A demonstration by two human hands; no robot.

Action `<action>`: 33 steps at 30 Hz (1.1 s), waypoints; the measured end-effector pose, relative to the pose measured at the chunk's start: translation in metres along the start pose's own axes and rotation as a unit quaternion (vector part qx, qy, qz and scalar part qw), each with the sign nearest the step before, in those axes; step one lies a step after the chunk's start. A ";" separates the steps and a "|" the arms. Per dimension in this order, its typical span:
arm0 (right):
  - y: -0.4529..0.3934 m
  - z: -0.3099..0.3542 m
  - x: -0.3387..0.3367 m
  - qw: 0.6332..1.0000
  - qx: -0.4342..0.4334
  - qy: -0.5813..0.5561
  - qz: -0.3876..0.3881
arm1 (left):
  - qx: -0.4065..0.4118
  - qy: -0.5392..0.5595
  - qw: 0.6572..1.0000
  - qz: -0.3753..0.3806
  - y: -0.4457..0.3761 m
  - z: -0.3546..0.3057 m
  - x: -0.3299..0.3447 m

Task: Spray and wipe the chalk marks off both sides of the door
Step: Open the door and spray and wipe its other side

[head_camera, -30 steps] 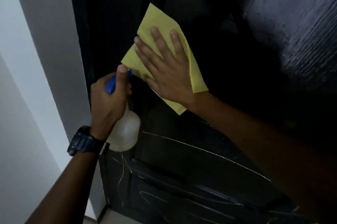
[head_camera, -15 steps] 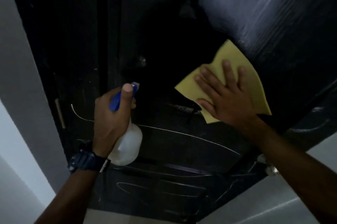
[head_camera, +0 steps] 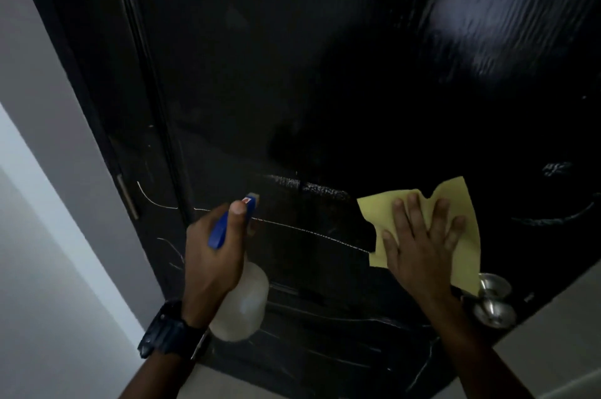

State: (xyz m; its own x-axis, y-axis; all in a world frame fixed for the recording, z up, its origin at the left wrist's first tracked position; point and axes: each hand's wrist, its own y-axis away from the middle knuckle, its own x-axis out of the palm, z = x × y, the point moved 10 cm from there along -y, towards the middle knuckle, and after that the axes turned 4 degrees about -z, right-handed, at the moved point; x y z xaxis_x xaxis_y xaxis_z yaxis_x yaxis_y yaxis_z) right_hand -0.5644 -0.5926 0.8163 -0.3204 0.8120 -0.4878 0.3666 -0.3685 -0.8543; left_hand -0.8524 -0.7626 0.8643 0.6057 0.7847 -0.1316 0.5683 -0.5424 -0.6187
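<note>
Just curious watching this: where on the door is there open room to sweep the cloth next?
Free: the dark panel above the long chalk line, between both hands. Crowded: the silver round knob sits just under the yellow cloth.

Yellow cloth [head_camera: 461,203], black door [head_camera: 292,73], white chalk marks [head_camera: 309,231], blue-topped, seemingly whitish spray bottle [head_camera: 240,304].

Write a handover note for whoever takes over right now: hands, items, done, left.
Left hand grips the spray bottle, nozzle aimed at the door.
Right hand presses the yellow cloth flat on the door, fingers spread, just above the door knob.
Done: upper panel shows no chalk, with a wet sheen.
Left: the long chalk line between the hands, scribbles lower down and at the left edge. The other side is not in view.
</note>
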 end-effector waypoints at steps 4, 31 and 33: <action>0.006 -0.001 0.000 1.000 0.006 -0.025 0.006 | -0.019 -0.005 1.000 -0.009 0.020 -0.007 0.001; -0.049 0.137 0.019 0.923 -0.331 0.119 0.158 | -0.043 0.013 0.999 -0.011 0.035 0.021 0.006; -0.072 0.196 0.031 0.892 -0.397 0.142 0.164 | -0.040 0.013 0.999 -0.027 0.034 0.020 -0.006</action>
State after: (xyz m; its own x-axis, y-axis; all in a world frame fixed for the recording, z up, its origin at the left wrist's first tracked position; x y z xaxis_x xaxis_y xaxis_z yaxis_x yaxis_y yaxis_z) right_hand -0.7714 -0.6296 0.8279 0.1110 0.8430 -0.5264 0.9388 -0.2627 -0.2228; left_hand -0.8483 -0.7796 0.8287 0.5865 0.8062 -0.0781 0.6434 -0.5222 -0.5597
